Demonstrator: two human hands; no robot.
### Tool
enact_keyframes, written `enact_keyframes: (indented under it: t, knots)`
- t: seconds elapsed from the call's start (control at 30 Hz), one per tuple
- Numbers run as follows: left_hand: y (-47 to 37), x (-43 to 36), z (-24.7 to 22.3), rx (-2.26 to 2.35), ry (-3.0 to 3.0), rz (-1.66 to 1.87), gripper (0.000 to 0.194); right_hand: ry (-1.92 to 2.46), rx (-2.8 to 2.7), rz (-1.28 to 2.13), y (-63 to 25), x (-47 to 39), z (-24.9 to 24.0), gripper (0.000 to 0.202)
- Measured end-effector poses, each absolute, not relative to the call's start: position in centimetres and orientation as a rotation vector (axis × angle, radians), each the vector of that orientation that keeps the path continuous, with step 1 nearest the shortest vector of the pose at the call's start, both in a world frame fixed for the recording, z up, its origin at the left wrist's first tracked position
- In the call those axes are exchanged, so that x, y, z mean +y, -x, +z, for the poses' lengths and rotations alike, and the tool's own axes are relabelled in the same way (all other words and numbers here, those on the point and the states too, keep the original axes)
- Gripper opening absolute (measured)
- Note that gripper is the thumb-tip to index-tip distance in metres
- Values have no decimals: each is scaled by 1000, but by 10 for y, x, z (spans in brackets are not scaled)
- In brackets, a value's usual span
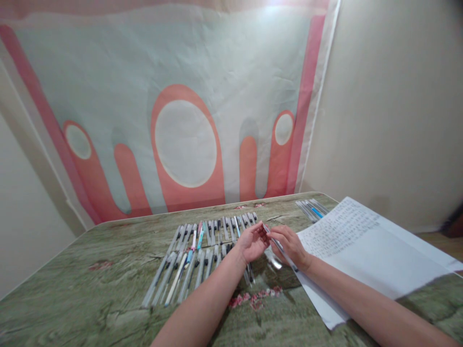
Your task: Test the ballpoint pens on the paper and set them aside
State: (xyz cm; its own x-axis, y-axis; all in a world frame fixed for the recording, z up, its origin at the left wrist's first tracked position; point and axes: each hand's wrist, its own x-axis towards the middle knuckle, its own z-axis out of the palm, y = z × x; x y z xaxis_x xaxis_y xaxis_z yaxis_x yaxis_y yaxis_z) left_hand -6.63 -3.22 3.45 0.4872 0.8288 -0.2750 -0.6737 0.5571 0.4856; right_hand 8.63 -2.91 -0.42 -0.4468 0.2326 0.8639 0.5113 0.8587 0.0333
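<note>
My right hand [287, 245] is closed on a slim clear pen [281, 249], which slants from upper left down to the right under my fingers. Palm up, my left hand [254, 241] is beside the pen's upper end, its fingers curled; whether they grip anything is too small to tell. Several clear capped pens [178, 238] lie in an upper row on the table, and more pens [175, 279] form a lower row. Part of the rows is hidden behind my left hand and forearm.
White paper [365, 258] with handwriting lies under my right forearm. Further pens, one of them blue [317, 212], lie at the back right of the wood-patterned table [119, 284]. Behind the table hangs a pink and grey patterned cloth [231, 62].
</note>
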Motion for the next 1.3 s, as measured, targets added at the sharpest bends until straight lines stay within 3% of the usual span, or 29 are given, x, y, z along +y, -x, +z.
enact_keyframes:
  t: [1.3]
  knots:
    - [64,-34,34,468,-281,956,19,526,-2037,-346,-87,-30,-7,27]
